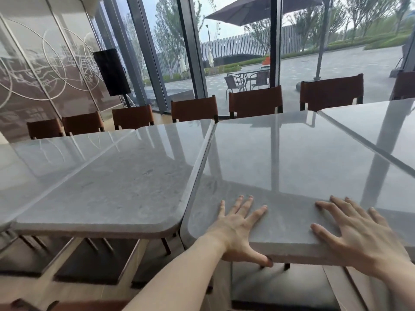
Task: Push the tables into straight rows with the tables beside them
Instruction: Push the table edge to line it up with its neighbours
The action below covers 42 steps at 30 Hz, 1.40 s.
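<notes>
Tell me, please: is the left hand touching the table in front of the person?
Touching. The head view shows the left hand lying flat on the table, thumb hooked under its near edge.

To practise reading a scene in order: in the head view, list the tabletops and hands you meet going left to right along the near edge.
Far-left table → second table → left hand → table under both hands → right hand → far-right table.
</notes>
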{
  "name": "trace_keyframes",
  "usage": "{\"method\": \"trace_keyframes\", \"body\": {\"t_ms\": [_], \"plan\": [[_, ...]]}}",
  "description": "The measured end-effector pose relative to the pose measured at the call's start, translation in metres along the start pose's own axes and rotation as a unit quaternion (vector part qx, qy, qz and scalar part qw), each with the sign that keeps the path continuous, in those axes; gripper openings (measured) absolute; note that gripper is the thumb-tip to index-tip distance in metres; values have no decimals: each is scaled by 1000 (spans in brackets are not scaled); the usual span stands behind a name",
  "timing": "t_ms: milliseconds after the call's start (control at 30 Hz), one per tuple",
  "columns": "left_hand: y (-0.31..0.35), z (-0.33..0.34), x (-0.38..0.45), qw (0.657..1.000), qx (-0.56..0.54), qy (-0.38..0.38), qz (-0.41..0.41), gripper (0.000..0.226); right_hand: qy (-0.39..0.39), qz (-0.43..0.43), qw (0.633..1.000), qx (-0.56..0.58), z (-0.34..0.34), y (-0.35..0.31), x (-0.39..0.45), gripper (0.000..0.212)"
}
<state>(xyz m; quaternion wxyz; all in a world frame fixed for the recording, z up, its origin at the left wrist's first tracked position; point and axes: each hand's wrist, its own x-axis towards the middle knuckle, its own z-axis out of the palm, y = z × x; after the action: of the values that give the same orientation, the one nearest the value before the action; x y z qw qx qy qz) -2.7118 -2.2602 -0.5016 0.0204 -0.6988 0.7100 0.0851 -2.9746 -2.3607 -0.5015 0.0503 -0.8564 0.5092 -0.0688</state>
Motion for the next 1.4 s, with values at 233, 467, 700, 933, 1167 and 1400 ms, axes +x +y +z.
{"method": "trace_keyframes", "body": {"t_ms": [233,467,700,933,1167,1400], "plan": [[-2,-1,1,1000,-12,1,3,123,18,-6,1000,-5,2,0,2,77],[-4,1,2,1000,-16,5,5,123,32,-11,999,-21,9,4,9,90],[-4,-1,3,1000,-18,5,7,123,43,-6,999,-28,15,8,13,89],[-6,-5,6,1000,-22,-7,12,123,55,-3,998,-36,19,10,19,87],[-9,-7,12,1000,-27,-5,12,122,69,-2,997,-33,22,13,29,81],[-14,-6,23,999,-31,7,17,122,76,4,997,-29,26,18,43,83]]}}
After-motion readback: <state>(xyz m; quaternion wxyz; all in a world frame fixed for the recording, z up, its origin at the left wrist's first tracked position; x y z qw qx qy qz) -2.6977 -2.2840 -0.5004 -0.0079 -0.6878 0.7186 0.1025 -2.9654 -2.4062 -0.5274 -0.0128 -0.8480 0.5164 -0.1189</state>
